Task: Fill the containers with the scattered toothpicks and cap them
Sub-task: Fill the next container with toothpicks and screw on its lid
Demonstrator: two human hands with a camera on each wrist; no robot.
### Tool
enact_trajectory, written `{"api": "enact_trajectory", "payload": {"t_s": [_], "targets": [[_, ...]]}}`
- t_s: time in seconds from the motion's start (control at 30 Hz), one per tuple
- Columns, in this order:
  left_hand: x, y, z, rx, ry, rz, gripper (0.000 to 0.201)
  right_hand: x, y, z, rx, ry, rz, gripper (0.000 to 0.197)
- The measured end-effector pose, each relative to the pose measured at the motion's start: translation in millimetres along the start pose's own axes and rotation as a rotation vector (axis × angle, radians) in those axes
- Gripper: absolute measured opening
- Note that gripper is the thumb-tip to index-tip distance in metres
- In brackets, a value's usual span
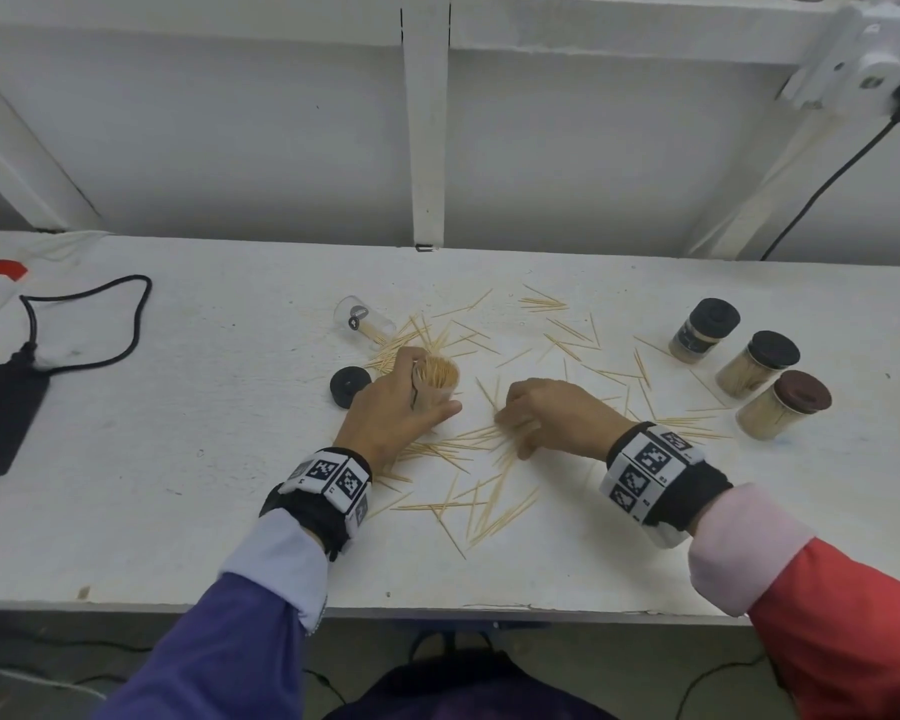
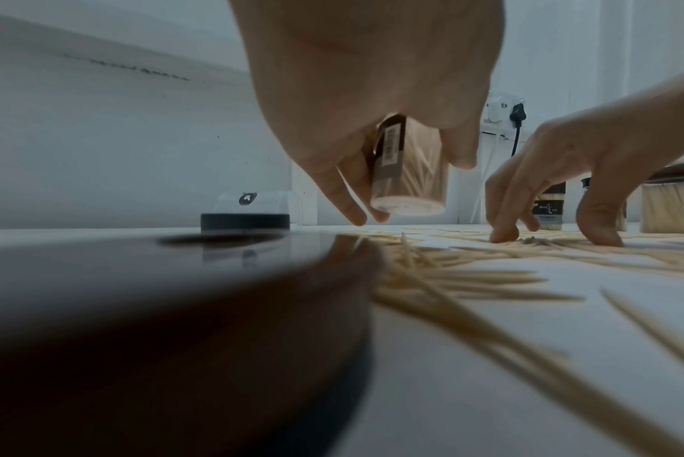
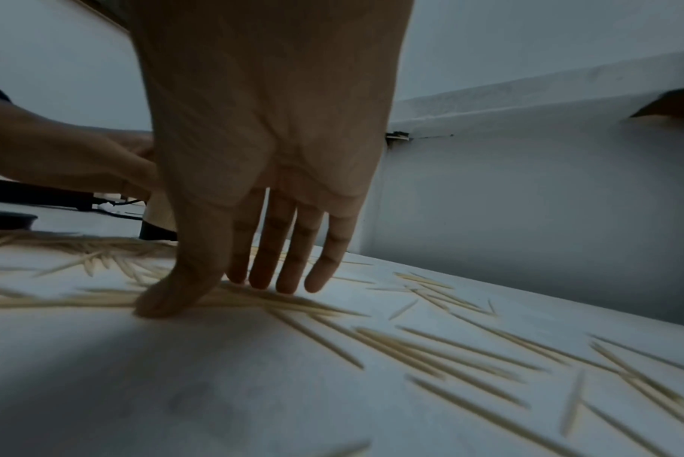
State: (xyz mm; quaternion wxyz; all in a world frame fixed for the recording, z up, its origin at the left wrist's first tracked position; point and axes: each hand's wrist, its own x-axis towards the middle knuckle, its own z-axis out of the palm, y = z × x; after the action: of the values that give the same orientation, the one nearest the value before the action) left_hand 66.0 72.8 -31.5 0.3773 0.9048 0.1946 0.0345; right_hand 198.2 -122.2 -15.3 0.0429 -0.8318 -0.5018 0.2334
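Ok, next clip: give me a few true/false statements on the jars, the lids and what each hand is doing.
1. The left hand holds an open jar packed with toothpicks. True.
2. Three capped jars stand at the right of the table. True.
3. The right hand is screwing a lid onto a jar. False: its fingers reach down onto scattered toothpicks on the table.
4. The clear jar behind the left hand stands upright and full. False: it lies on its side, nearly empty.
5. A loose black lid lies left of the held jar. True.
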Motion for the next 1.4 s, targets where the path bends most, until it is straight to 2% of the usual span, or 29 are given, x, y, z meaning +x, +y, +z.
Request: {"api": "enact_trajectory", "payload": {"t_s": [0.1,0.17,0.53,0.7,0.83,0.97,1.27,1.33,1.4], "targets": [[0,-1,1,0.021,-0.015,0.008,0.068,1,1,3,-0.078,0.028,-0.026,0.020],[0,-1,1,0.034,-0.020,0.012,0.067,1,2,4,-0.106,0.045,-0.040,0.015],[1,2,-2,0.105,-0.054,0.029,0.066,-3,2,7,-0.269,0.133,-0.074,0.021],[0,2,-1,0.078,-0.057,0.021,0.064,-7,4,-18,-0.045,0.192,-0.091,0.015],[-1,4,-2,0.059,-0.058,0.009,0.064,-7,0,-46,0.252,0.098,-0.106,0.011],[-1,3,-2,0.042,-0.066,0.031,0.061,-2,-5,-63,0.433,0.141,-0.110,0.008],[0,0,1,0.055,-0.091,0.088,0.060,26,-49,-59,-0.106,0.113,-0.104,0.011],[1,-2,1,0.038,-0.095,0.092,0.057,32,-60,-60,-0.123,0.130,-0.108,0.012],[1,-4,1,0.002,-0.088,0.092,0.055,36,-66,-63,-0.031,0.141,-0.091,0.014]]}}
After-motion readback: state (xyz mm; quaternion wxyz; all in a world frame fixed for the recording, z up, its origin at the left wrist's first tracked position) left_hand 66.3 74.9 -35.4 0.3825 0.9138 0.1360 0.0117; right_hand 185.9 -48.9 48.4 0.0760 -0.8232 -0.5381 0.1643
